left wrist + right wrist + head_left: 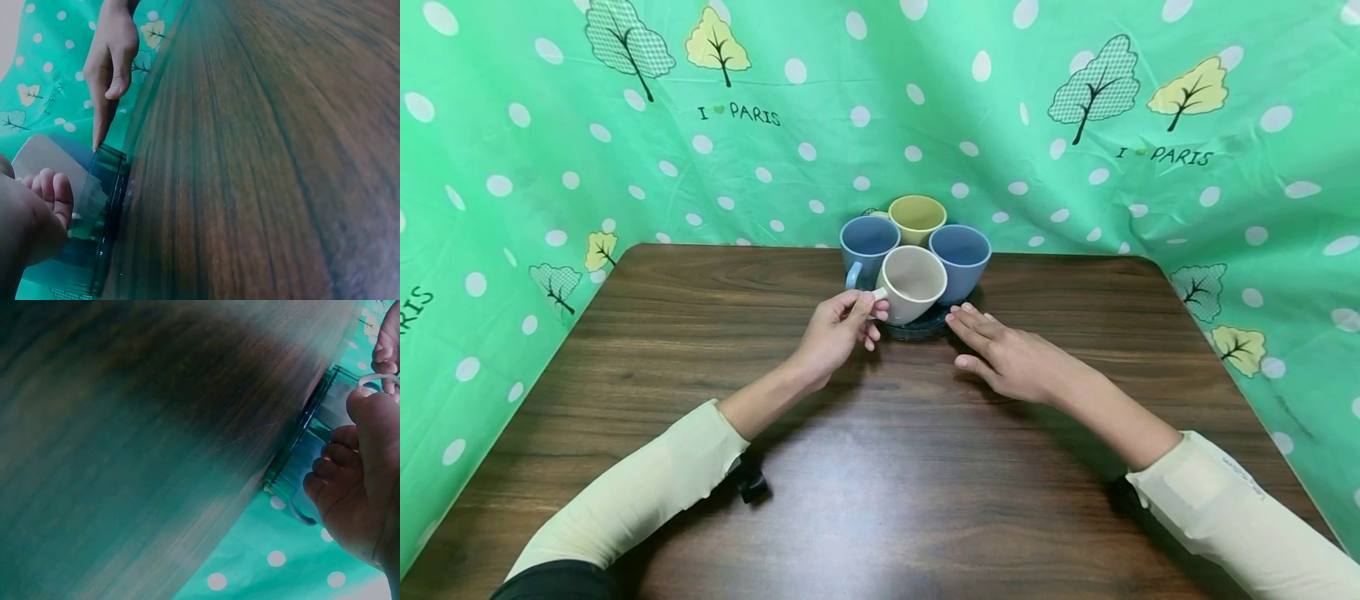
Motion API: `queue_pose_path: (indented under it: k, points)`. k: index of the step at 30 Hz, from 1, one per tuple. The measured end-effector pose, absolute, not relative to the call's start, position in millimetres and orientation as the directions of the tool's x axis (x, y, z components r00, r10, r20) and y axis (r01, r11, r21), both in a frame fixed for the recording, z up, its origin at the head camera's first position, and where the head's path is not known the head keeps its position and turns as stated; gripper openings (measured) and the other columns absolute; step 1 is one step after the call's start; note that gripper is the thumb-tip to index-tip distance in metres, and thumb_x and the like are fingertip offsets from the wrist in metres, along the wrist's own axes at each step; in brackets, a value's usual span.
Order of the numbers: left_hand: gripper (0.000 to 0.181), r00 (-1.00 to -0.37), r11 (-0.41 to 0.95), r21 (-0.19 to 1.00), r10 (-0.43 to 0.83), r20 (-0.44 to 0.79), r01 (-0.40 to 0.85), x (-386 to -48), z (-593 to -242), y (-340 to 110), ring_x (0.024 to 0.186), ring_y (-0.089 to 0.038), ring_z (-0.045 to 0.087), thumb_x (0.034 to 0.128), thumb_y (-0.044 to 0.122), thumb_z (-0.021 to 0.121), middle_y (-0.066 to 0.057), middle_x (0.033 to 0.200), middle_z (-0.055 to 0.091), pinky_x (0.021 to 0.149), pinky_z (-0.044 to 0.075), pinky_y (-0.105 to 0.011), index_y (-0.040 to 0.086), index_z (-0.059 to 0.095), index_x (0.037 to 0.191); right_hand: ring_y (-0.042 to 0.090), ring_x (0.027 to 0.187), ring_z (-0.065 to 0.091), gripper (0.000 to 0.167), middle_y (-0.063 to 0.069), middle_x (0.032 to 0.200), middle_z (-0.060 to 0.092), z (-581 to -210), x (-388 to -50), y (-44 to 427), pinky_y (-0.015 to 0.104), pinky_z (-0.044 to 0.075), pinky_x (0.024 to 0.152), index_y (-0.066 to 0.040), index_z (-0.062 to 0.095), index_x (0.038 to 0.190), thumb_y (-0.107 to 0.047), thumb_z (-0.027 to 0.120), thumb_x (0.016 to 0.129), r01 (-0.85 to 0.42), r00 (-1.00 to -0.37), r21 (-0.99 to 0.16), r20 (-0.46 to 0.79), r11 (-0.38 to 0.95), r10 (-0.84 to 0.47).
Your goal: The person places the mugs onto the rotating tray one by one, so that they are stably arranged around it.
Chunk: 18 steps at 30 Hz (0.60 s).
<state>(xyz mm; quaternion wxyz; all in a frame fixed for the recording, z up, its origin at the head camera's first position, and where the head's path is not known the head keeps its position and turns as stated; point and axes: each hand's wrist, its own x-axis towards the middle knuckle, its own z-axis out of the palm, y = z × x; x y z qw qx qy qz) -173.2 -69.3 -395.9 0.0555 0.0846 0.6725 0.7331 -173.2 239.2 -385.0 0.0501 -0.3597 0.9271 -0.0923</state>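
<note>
My left hand (837, 335) pinches the handle of a cream mug (915, 287), which tilts slightly at the front of a group of mugs. Behind it stand a left blue mug (867, 258), a right blue mug (961, 265) and a yellow mug (917, 215). Under them is a dark, see-through tray (917, 332), seen side-on in the left wrist view. With fingers extended, my right hand (1018, 358) has its fingertips at the tray's right front edge. Whether the cream mug touches the tray is hidden.
The brown wooden table (880, 500) extends in front of the mugs and to both sides. A green dotted curtain (880, 100) hangs close behind the mugs and along the table's sides. A small black object (752, 483) shows beneath the left sleeve.
</note>
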Motion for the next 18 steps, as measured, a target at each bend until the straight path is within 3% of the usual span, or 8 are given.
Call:
queue_pose_path:
  k: [4,12,18]
  points:
    - [0.035,-0.984,0.021,0.995,0.152,0.092,0.096,-171.1,-395.7,-68.1,0.073,-0.009,0.067,0.1215,0.02,0.053,-0.033,0.13,0.076,0.065,0.059,-0.019,-0.009,0.071,0.131,0.044,0.171,0.032,0.066,0.019,0.184,0.034,-385.9,-172.5,239.4,0.065,0.041,0.133,-0.004,0.037,0.175,-0.034,0.059,0.12,-0.657,-0.737,-0.209,-0.026,0.724,-0.676]
    - [0.025,-0.964,0.323,0.912,0.001,0.265,0.251,-166.0,-393.3,-70.5,0.069,-0.012,0.07,0.1143,0.027,0.071,-0.02,0.104,0.077,0.061,0.058,-0.021,0.005,0.081,0.12,0.044,0.172,0.03,0.066,0.019,0.185,0.032,-385.7,-171.8,239.8,0.065,0.039,0.135,-0.005,0.036,0.176,-0.034,0.058,0.12,-0.655,-0.737,-0.212,-0.032,0.725,-0.675]
    - [0.017,-0.927,0.442,0.84,-0.047,0.372,0.315,-168.8,-387.5,-77.1,0.076,-0.018,0.07,0.1099,0.022,0.077,-0.011,0.106,0.072,0.068,0.054,-0.021,0.008,0.083,0.118,0.044,0.172,0.03,0.067,0.02,0.185,0.033,-384.8,-172.2,240.4,0.064,0.038,0.136,-0.005,0.036,0.176,-0.034,0.058,0.12,-0.658,-0.736,-0.204,-0.026,0.725,-0.676]
